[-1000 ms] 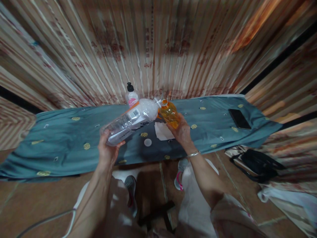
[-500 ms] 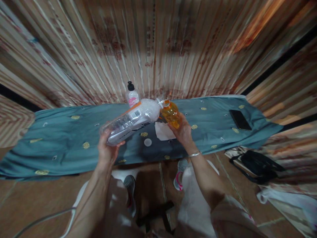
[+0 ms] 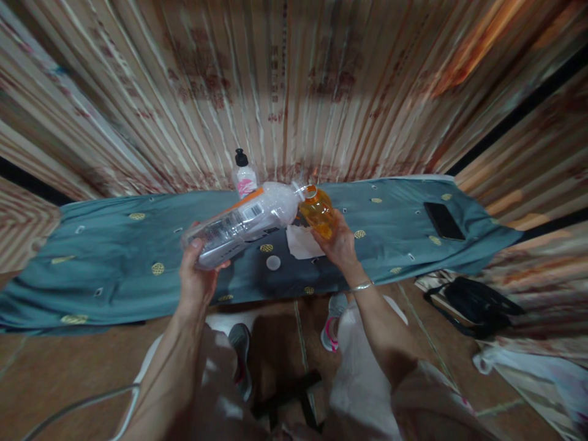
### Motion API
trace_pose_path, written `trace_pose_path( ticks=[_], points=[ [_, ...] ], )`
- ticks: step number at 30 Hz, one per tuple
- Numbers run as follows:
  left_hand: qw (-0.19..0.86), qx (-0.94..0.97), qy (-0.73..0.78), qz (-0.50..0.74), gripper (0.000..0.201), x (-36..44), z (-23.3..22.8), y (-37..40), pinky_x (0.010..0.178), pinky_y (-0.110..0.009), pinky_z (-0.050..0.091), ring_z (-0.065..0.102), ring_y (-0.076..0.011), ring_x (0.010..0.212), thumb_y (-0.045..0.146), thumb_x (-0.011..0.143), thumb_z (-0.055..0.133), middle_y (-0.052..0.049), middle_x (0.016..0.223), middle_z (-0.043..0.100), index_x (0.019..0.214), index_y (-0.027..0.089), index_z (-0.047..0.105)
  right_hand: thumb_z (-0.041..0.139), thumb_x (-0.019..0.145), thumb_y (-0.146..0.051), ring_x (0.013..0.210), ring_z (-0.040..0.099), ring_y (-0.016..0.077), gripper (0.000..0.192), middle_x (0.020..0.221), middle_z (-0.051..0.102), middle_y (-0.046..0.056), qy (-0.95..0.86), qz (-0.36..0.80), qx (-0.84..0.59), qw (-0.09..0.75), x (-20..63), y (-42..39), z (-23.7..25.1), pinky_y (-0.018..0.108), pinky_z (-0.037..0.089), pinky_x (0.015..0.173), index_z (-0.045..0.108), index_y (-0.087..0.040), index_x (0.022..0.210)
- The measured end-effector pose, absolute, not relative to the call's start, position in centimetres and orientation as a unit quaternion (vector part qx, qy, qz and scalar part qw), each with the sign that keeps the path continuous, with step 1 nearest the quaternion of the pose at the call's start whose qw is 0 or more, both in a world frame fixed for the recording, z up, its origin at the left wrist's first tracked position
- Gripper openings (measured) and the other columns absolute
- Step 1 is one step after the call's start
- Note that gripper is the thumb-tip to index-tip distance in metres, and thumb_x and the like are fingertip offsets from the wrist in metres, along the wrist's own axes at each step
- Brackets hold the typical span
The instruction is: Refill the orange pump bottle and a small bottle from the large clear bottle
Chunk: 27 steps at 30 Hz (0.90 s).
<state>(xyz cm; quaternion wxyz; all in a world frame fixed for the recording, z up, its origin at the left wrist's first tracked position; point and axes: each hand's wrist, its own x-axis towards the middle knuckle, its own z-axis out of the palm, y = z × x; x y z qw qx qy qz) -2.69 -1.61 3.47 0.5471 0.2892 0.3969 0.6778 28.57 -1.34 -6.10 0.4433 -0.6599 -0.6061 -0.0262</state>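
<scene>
My left hand (image 3: 197,278) grips the base of a large clear plastic bottle (image 3: 241,223), tipped nearly on its side with its neck pointing right. Its mouth meets the open top of a small orange bottle (image 3: 316,213), which my right hand (image 3: 340,245) holds tilted above the teal cloth (image 3: 114,257). A white cap (image 3: 273,263) and a white paper scrap (image 3: 301,243) lie on the cloth below the bottles. I cannot tell whether liquid is flowing.
A pump bottle with a pink label (image 3: 243,176) stands at the back by the striped curtain (image 3: 294,86). A black phone (image 3: 443,221) lies on the cloth at right. A black bag (image 3: 475,304) sits on the floor at right. My knees and shoes are below.
Hardly anything has moved; both bottles stay mouth to mouth, and the view has shifted only slightly.
</scene>
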Motion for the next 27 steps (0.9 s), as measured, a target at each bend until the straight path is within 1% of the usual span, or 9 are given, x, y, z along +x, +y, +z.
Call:
trace_pose_path(
  ticks=[4,6,11,16,21,24,27],
  points=[
    [0.552,0.293,0.396,0.673,0.038,-2.7,3.5,-1.7,0.035,-0.018,0.038,0.067,-0.0184,0.072,0.037,0.064,0.082,-0.008,0.114,0.076,0.1,0.024,0.076,0.07,0.092,-0.055,0.124,0.07,0.0362,0.071,0.134,0.07,0.024,-0.608,-0.028,-0.655,0.447,28.5,-1.5,-6.1,0.054,0.06,0.104,0.049,-0.012,0.145],
    [0.553,0.298,0.396,0.67,0.038,-2.8,3.5,-1.7,0.036,-0.019,0.04,0.067,-0.0187,0.073,0.037,0.066,0.082,-0.008,0.116,0.076,0.101,0.025,0.076,0.07,0.092,-0.054,0.125,0.069,0.0365,0.071,0.135,0.07,0.024,-0.608,-0.028,-0.654,0.449,28.5,-1.5,-6.1,0.055,0.059,0.105,0.048,-0.013,0.146],
    [0.55,0.312,0.389,0.67,0.042,-2.8,3.6,-1.8,0.04,-0.021,0.046,0.072,-0.0253,0.087,0.04,0.066,0.084,-0.008,0.125,0.076,0.105,0.026,0.076,0.071,0.091,-0.051,0.121,0.071,0.0361,0.069,0.132,0.071,0.022,-0.61,-0.027,-0.653,0.448,28.4,-1.7,-5.9,0.054,0.061,0.102,0.049,-0.014,0.145],
    [0.548,0.312,0.383,0.675,0.045,-2.7,3.9,-2.1,0.041,-0.022,0.046,0.072,-0.0252,0.088,0.039,0.064,0.087,-0.008,0.126,0.076,0.106,0.026,0.076,0.071,0.091,-0.05,0.122,0.07,0.0367,0.069,0.131,0.072,0.023,-0.612,-0.028,-0.649,0.451,28.4,-1.6,-5.8,0.055,0.061,0.102,0.049,-0.013,0.144],
    [0.563,0.315,0.379,0.663,0.056,-2.8,4.2,-2.4,0.046,-0.027,0.052,0.073,-0.0343,0.105,0.037,0.064,0.087,-0.006,0.134,0.075,0.119,0.031,0.077,0.072,0.088,-0.044,0.122,0.071,0.036,0.067,0.133,0.071,0.022,-0.61,-0.023,-0.652,0.449,28.3,-1.7,-5.5,0.054,0.061,0.103,0.049,-0.014,0.143],
    [0.563,0.315,0.377,0.665,0.064,-2.9,4.5,-2.6,0.047,-0.028,0.054,0.074,-0.035,0.104,0.034,0.063,0.086,-0.006,0.135,0.075,0.126,0.035,0.075,0.072,0.087,-0.041,0.123,0.071,0.0354,0.066,0.133,0.072,0.022,-0.612,-0.018,-0.65,0.45,28.3,-1.8,-5.2,0.053,0.06,0.104,0.05,-0.013,0.142],
    [0.554,0.314,0.37,0.677,0.07,-2.9,4.7,-2.7,0.048,-0.026,0.055,0.075,-0.0298,0.092,0.029,0.06,0.084,-0.007,0.132,0.076,0.129,0.034,0.074,0.072,0.086,-0.04,0.123,0.071,0.0353,0.066,0.133,0.072,0.023,-0.609,-0.011,-0.653,0.449,28.3,-1.8,-5.1,0.052,0.061,0.104,0.05,-0.012,0.143]
  ],
)
